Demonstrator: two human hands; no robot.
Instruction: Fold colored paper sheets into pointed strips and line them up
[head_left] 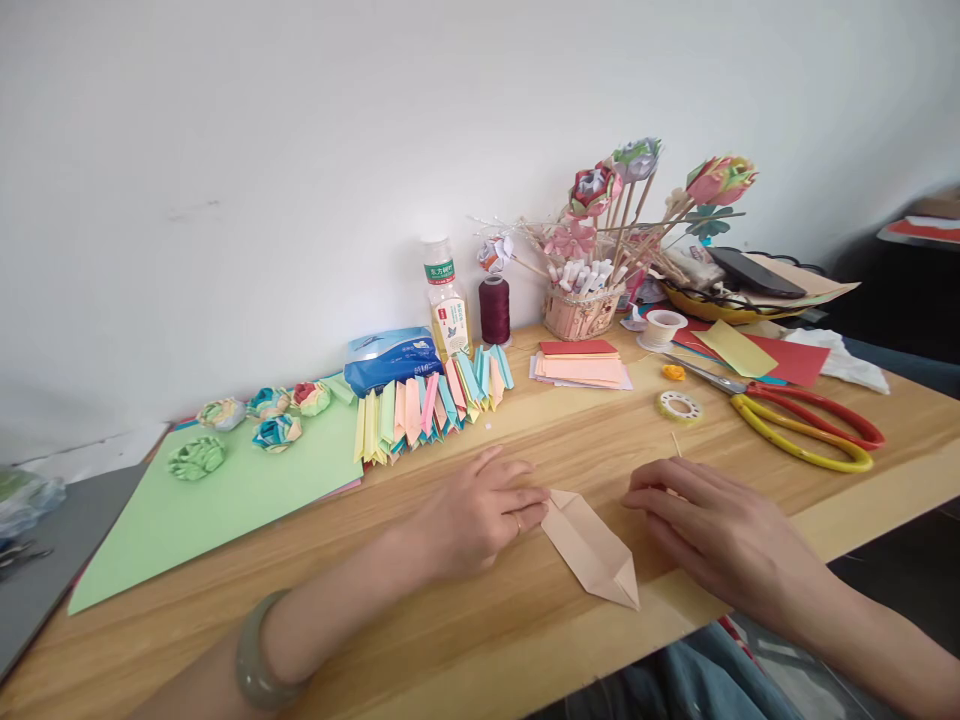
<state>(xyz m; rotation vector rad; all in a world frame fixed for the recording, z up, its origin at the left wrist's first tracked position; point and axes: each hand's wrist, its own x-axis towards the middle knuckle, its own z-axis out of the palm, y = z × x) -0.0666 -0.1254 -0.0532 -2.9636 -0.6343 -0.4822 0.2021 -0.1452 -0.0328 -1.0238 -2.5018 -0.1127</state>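
Observation:
A pale peach sheet of folded paper (592, 550), long with pointed ends and small folds at its corners, lies at a slant near the table's front edge. My left hand (487, 510) is at its upper left edge, fingertips closed on the paper there; the thumb is hidden beneath. To the right of the paper and apart from it, my right hand (697, 520) rests with curled fingers. A thin wooden stick (676, 443) pokes up from behind those fingers and seems to be held in them.
Folded paper strips (427, 405), a tissue pack (394, 360) and a bottle (448, 300) stand behind. Left, paper flowers (276, 432) lie on a green sheet (225, 530). Right are a paper stack (581, 368), tape roll (679, 405), scissors (795, 440) and a flower basket (581, 312).

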